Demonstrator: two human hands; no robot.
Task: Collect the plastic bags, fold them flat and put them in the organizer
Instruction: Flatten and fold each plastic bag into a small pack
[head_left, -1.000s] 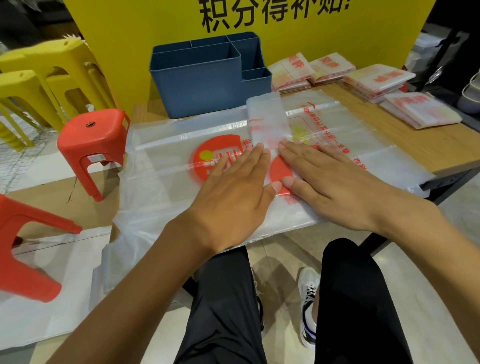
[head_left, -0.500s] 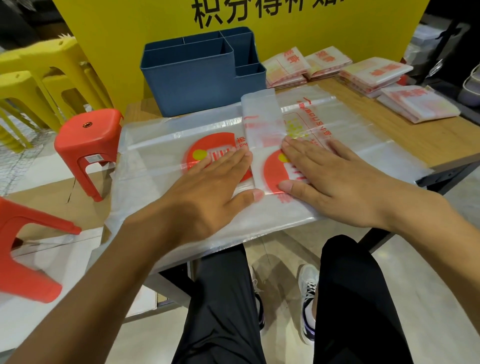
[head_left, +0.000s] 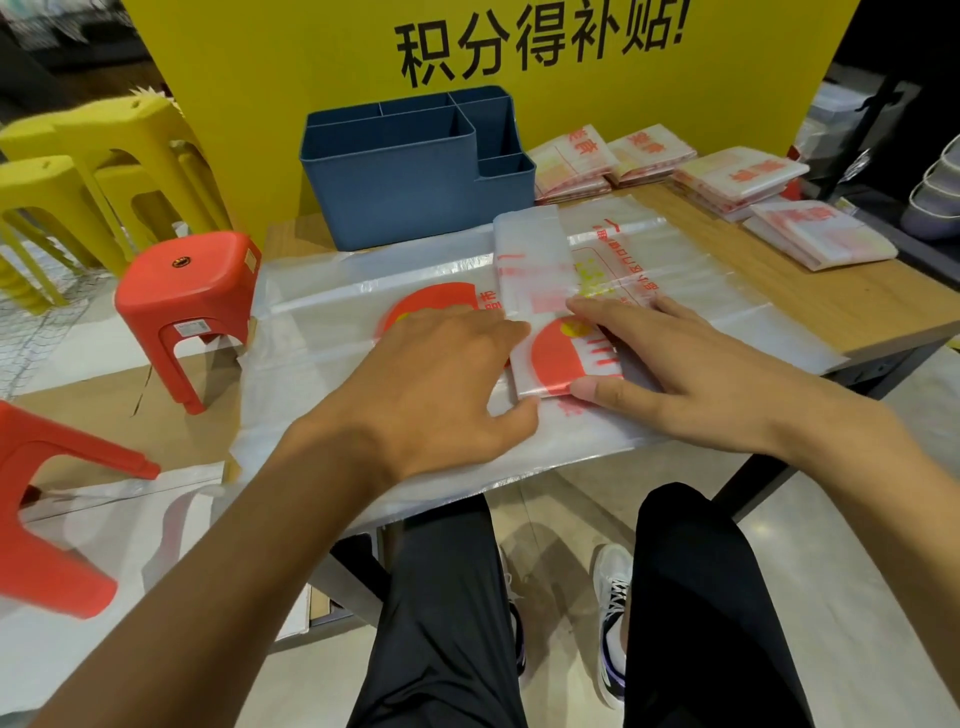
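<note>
A clear plastic bag, spread on the desk before the blue organizer, is flattened under the straight, outspread fingers of the left hand and right hand; its folded strip, between both hands' fingers, is best creased by firm outward strokes.

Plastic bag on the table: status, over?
Left hand flat, open, pressing the plastic bag. Right hand flat, holding down the folded strip. Blue organizer behind, unobstructed; not yet loaded.
</note>
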